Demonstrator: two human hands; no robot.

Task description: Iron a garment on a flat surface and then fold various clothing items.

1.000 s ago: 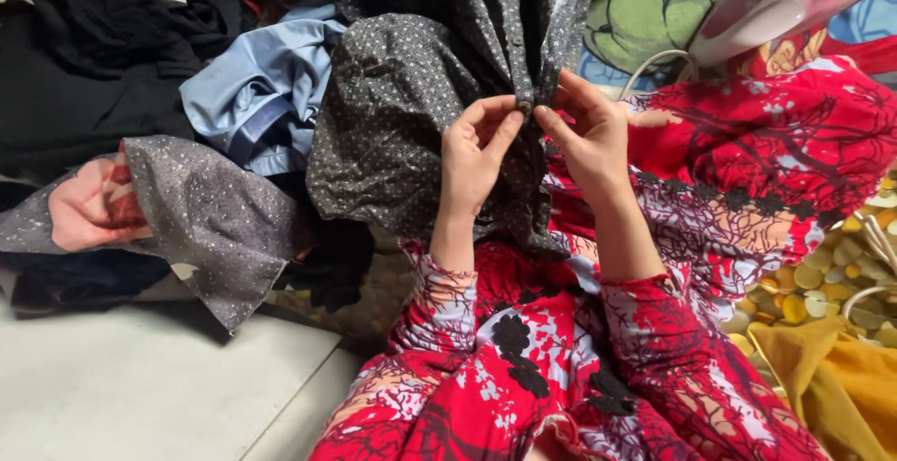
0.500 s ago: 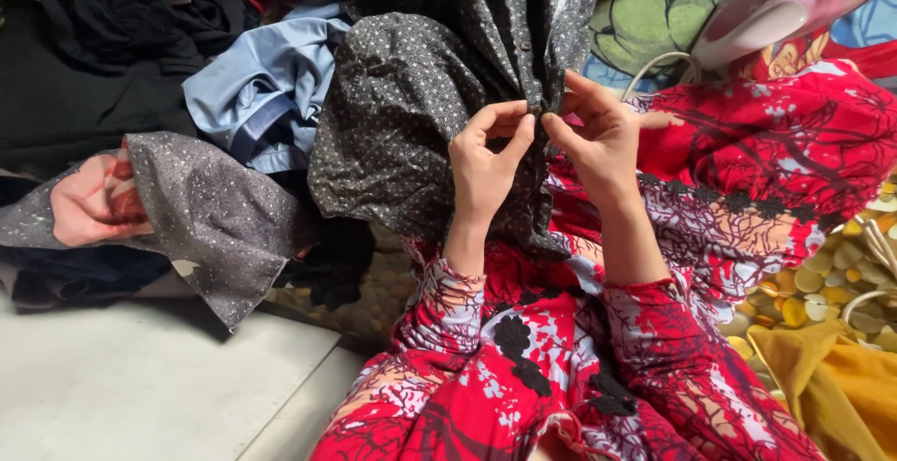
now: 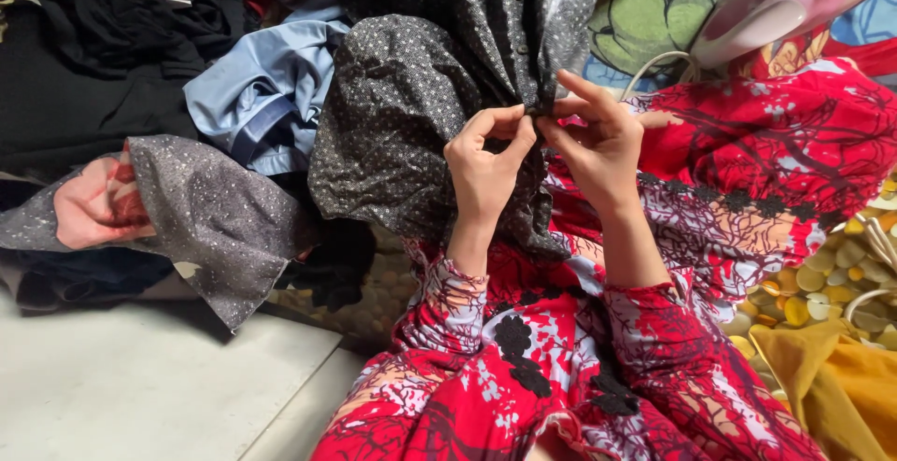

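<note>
Your two sleeves are red-patterned. Your left hand and right hand each pinch the one dark dotted garment at its button edge, frame centre. At 9 o'clock, another person's hand grips one grey speckled cloth. At 11 o'clock lies one light-blue garment.

We see the dotted dark garment run off the top edge, so its full shape stays unknown. Whatever our left hand and right hand pinch between their fingertips is too small and shadowed to tell. The pink iron is cut by the top edge. Another person's hand is half covered by grey speckled cloth.
</note>
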